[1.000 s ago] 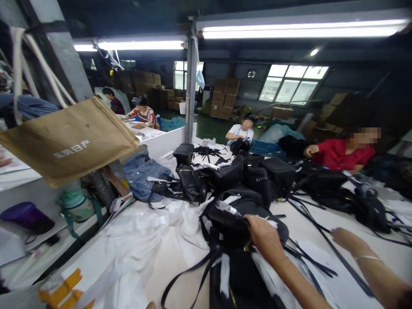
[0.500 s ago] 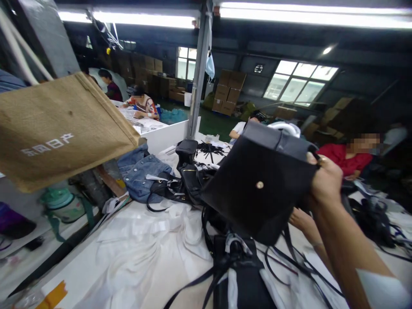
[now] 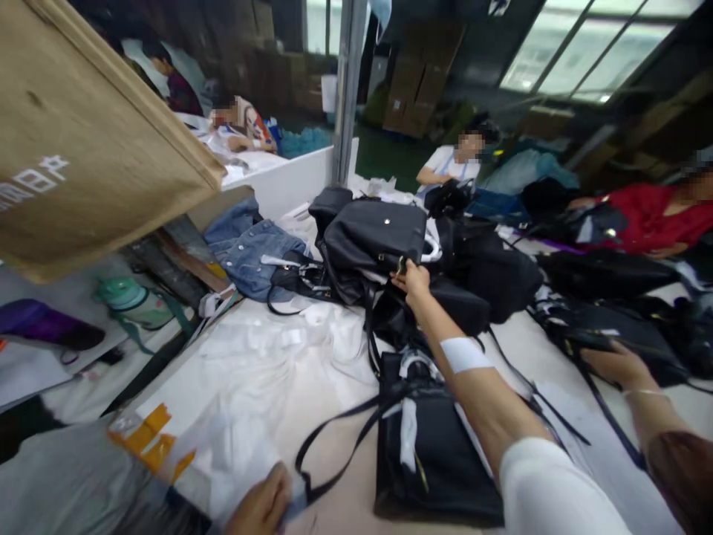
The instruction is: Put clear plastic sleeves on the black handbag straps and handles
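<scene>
My right hand (image 3: pixel 413 282) reaches out over the pile, its fingers closed on the edge of a black bag (image 3: pixel 373 234) beside a gold-coloured metal fitting. That bag has a round metal stud and a white-wrapped handle, and it lies on other black bags. My left hand (image 3: pixel 264 501) is at the bottom edge, fingers curled in near white sheeting (image 3: pixel 239 438); what it holds, if anything, I cannot make out. Under my right forearm lies another black bag (image 3: pixel 445 461) with long straps and a white-wrapped handle.
A co-worker's hand (image 3: pixel 618 364) rests on black bags at the right. A denim piece (image 3: pixel 250 253) lies beside the pile. The tan bag (image 3: pixel 111 141) hangs at upper left, above a green bottle (image 3: pixel 137 301). A metal post (image 3: pixel 348 96) rises behind. Other people sit further back.
My right hand has lowered the raised black bag leftward onto the pile. My left hand has come into view at the bottom. The view has tilted down.
</scene>
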Action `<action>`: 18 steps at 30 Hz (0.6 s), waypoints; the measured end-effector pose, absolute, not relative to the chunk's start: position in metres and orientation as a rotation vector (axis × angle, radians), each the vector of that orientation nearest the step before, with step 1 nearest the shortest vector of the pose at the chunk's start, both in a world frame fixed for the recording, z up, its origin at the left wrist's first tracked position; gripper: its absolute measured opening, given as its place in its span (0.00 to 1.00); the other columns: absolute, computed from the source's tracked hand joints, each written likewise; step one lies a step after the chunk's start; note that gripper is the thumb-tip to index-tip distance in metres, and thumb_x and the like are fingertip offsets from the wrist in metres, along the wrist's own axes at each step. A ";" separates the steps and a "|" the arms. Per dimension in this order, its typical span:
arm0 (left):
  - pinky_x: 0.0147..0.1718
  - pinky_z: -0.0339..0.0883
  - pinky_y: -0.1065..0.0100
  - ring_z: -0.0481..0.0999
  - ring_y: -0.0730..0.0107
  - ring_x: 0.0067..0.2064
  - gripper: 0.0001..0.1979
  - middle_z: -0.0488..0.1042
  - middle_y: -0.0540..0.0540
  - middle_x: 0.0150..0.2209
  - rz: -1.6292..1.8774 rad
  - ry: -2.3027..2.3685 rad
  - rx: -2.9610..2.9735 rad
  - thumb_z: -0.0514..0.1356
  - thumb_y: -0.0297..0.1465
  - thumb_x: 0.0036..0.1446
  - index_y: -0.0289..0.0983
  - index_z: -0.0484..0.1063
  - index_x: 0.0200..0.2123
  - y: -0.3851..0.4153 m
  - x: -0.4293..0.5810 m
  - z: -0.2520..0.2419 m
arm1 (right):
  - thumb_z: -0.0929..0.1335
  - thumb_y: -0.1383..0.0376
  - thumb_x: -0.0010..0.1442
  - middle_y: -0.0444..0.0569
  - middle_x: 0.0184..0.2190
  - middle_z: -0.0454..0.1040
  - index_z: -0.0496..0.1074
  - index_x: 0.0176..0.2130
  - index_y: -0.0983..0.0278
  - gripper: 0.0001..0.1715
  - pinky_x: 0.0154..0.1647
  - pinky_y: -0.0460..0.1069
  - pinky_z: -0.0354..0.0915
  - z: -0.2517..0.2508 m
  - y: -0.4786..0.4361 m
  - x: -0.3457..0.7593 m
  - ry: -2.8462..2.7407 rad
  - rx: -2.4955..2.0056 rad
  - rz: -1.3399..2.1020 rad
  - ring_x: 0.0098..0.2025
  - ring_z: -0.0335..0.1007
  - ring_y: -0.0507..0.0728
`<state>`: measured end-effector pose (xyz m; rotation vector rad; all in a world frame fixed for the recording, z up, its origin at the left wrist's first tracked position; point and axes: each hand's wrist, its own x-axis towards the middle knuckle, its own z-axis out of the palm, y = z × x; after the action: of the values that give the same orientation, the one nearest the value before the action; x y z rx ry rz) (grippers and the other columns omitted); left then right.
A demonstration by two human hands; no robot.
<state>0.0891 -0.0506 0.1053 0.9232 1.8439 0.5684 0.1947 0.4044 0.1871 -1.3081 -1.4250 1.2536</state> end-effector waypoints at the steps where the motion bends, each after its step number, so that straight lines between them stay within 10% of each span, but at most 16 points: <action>1: 0.34 0.66 0.68 0.72 0.68 0.34 0.12 0.72 0.49 0.30 0.561 1.836 0.926 0.49 0.42 0.59 0.41 0.64 0.33 -0.051 0.091 0.103 | 0.59 0.57 0.62 0.48 0.29 0.72 0.63 0.38 0.66 0.14 0.27 0.47 0.69 0.179 0.398 0.205 -1.387 -1.315 1.307 0.26 0.72 0.50; 5: 0.24 0.59 0.72 0.67 0.73 0.22 0.14 0.66 0.54 0.22 0.607 1.766 0.940 0.43 0.41 0.62 0.40 0.58 0.31 -0.050 0.095 0.101 | 0.68 0.53 0.53 0.47 0.30 0.74 0.64 0.37 0.64 0.18 0.26 0.45 0.69 0.145 0.309 0.268 -1.375 -1.287 1.471 0.27 0.71 0.50; 10: 0.19 0.55 0.73 0.65 0.75 0.17 0.12 0.67 0.55 0.21 0.590 1.771 0.903 0.43 0.41 0.61 0.40 0.56 0.31 -0.049 0.105 0.119 | 0.65 0.45 0.52 0.50 0.22 0.73 0.66 0.28 0.67 0.26 0.17 0.46 0.64 0.099 0.120 0.312 -1.496 -1.350 2.483 0.20 0.69 0.53; 14: 0.23 0.56 0.72 0.66 0.72 0.21 0.11 0.65 0.54 0.21 0.577 1.887 1.078 0.43 0.38 0.61 0.40 0.57 0.31 -0.056 0.116 0.143 | 0.64 0.46 0.55 0.52 0.35 0.74 0.65 0.44 0.64 0.27 0.24 0.47 0.67 0.095 0.063 0.301 -1.384 -1.289 2.389 0.30 0.73 0.54; 18: 0.28 0.57 0.70 0.67 0.69 0.26 0.10 0.64 0.53 0.23 0.518 1.998 1.259 0.43 0.37 0.62 0.40 0.58 0.32 -0.064 0.119 0.162 | 0.63 0.53 0.59 0.50 0.32 0.74 0.70 0.38 0.63 0.17 0.37 0.50 0.65 0.118 0.073 0.320 -1.973 -1.274 1.707 0.35 0.71 0.57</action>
<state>0.1185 -0.0637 0.1621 1.2589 1.9975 0.5176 0.3197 0.0728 0.1175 -1.2741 -1.9731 1.7070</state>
